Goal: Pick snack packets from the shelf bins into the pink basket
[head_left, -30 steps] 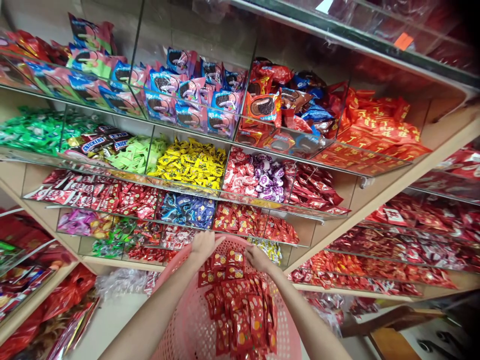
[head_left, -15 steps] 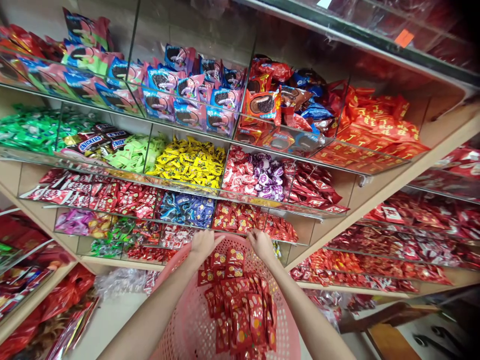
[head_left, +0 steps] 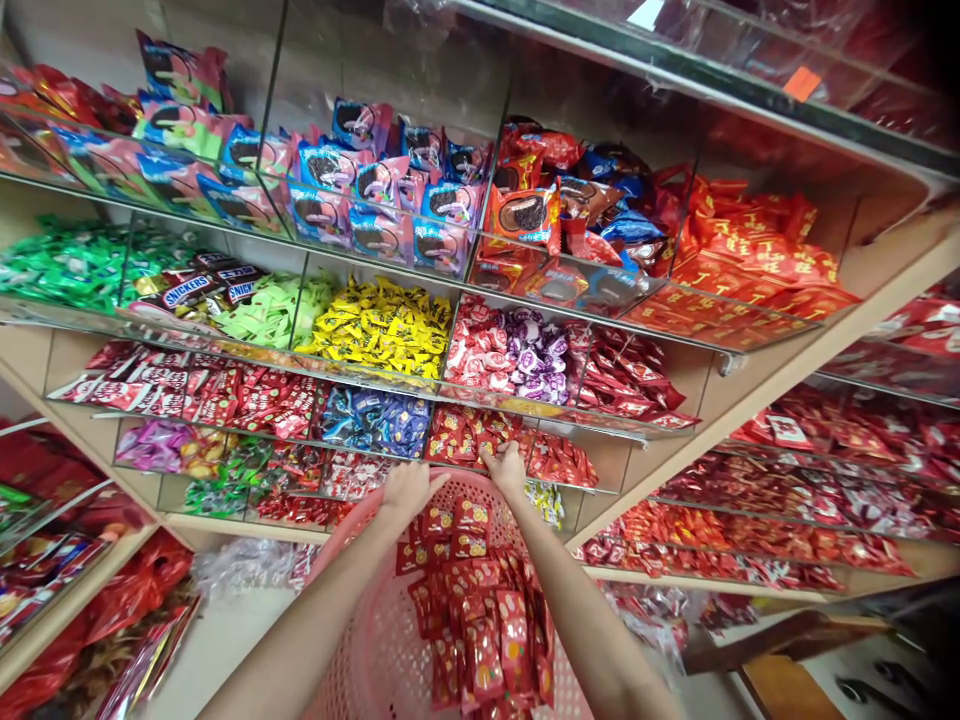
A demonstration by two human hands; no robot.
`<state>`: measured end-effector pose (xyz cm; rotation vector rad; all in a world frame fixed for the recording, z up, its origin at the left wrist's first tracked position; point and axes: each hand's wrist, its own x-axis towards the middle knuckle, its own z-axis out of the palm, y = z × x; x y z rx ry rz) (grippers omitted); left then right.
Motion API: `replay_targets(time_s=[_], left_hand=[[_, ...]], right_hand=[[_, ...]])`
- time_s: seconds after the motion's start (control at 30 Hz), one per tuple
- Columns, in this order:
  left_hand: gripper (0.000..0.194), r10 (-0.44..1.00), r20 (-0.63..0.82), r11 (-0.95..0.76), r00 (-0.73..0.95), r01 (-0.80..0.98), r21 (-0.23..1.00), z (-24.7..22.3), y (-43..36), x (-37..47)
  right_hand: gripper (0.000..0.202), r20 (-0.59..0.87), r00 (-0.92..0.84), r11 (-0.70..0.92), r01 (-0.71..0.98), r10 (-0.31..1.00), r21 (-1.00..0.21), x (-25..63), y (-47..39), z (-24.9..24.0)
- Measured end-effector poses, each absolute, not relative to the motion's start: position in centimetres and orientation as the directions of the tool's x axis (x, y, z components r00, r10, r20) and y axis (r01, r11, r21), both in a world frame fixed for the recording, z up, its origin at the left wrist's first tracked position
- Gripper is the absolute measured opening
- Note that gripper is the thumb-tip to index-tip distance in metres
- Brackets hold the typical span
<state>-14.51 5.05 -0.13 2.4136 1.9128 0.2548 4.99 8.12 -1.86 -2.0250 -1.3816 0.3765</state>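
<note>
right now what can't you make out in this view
Head view:
- Whether the right hand pinches anything: fingertips too small and blurred.
- Left hand fingertips: hidden by the hand itself.
- Basket, near end: cut off by the bottom edge.
- Basket floor under the red packets: hidden by them.
- Top right goods: blurred.

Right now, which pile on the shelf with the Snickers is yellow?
The pile between the light green candies and the red-and-white ones. It alone on that shelf is bright yellow.
</note>
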Motion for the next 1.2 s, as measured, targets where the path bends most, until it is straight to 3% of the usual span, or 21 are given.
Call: replay_targets(time_s=[0.33,0.67,0.93,1.2], left_hand=[[0.073,0.973,0.061,-0.228,0.221,0.963,0.142,0.33,4.90,-14.48],[0.073,0.973,0.065,-0.230,0.223,0.964,0.133,0.59,4.90,-14.48],[0.072,0.982,0.025,-0.188,0.187,0.972,0.141,0.89,4.73,-14.37],[0.074,0.979,0.051,-0.202,0.197,0.971,0.130,0.65,4.81,-14.39]], right_hand=[[0.054,0.075,0.383,-0.243,0.713,0.921,-0.658,5.21,8.40,-2.23],[0.040,0.125,0.343,-0.194,0.754,0.931,-0.628,5.27,8.28,-2.62],[0.053,0.110,0.321,-0.167,0.720,0.941,-0.673,5.49,8.36,-2.74],[0.037,0.144,0.302,-0.133,0.733,0.943,-0.667,5.44,8.23,-2.68]])
